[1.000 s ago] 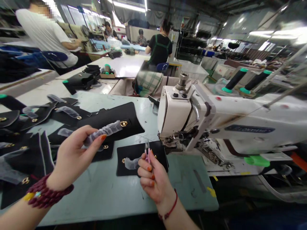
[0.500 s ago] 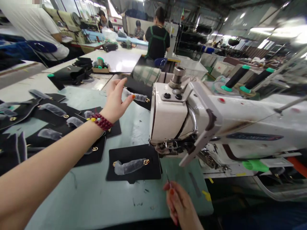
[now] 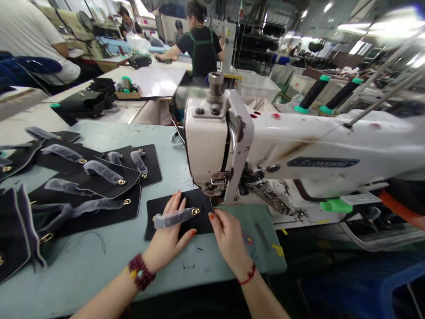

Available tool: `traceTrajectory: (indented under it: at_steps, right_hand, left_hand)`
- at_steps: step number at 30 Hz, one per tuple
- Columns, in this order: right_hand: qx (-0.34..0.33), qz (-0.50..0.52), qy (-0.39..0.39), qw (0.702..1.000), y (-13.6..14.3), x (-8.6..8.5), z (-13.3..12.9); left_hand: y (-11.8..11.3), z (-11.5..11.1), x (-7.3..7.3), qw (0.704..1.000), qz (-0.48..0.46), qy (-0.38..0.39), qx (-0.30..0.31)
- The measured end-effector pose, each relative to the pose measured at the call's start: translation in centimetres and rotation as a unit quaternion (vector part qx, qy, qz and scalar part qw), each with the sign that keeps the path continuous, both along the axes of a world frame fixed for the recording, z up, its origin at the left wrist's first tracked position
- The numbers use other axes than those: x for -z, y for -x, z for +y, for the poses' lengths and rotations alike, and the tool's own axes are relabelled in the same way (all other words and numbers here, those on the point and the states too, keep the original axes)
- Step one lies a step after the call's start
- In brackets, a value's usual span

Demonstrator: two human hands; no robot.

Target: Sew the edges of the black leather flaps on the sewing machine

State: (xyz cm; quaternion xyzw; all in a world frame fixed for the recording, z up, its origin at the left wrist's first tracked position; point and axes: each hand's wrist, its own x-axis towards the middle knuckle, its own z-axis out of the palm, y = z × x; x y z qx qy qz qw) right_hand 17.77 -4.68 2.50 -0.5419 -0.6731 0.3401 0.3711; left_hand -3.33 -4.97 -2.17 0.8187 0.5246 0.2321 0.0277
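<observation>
- Black pieces point(image 3: 89, 186) lie in a pile far to your left, untouched.
- Your left hand point(image 3: 171, 230) lies flat and open on the black panel point(image 3: 181, 217), under its wrapped strap point(image 3: 174, 217).
- Your right hand point(image 3: 227, 237) presses the panel's right edge, fingers down, gripping nothing.
- The panel runs sideways between your hands, its far corner under the sewing machine point(image 3: 212, 141).

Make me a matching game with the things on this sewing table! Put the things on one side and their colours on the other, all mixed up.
Things:
1. sewing machine
2. leather piece under both hands
3. bead bracelet on the left hand
4. table top

Colours:
A. dark red
B. pale green
C. cream white
D. black

Pairs: 1-C, 2-D, 3-A, 4-B
</observation>
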Motion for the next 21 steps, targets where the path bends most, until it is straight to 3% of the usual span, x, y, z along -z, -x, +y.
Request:
traceTrajectory:
  at_steps: [2, 4, 8, 11, 14, 21]
  right_hand:
    - [0.015, -0.004, 0.007, 1.0, 1.1, -0.3, 0.0]
    - [0.029, 0.015, 0.023, 0.999, 1.7, -0.2, 0.0]
    - [0.047, 0.142, 0.104, 0.983, 2.0, 0.4, -0.2]
    - [0.063, 0.216, 0.158, 0.961, 2.2, 0.8, -0.4]
    - [0.073, 0.235, 0.169, 0.954, 2.3, 1.1, -0.5]
    - [0.084, 0.225, 0.159, 0.958, 2.5, 0.5, 1.0]
  left_hand:
    - [0.0, 3.1, -1.2, 0.999, -0.001, 0.0, 0.041]
    - [0.4, 4.9, -3.3, 0.995, 0.017, 0.019, 0.093]
    - [1.1, 5.0, -8.1, 0.992, 0.08, 0.038, 0.087]
    - [0.7, 4.4, -10.3, 0.991, 0.108, 0.033, 0.077]
    - [0.3, 4.4, -10.7, 0.989, 0.117, 0.039, 0.08]
    - [0.6, 5.7, -9.7, 0.992, 0.088, 0.004, 0.086]
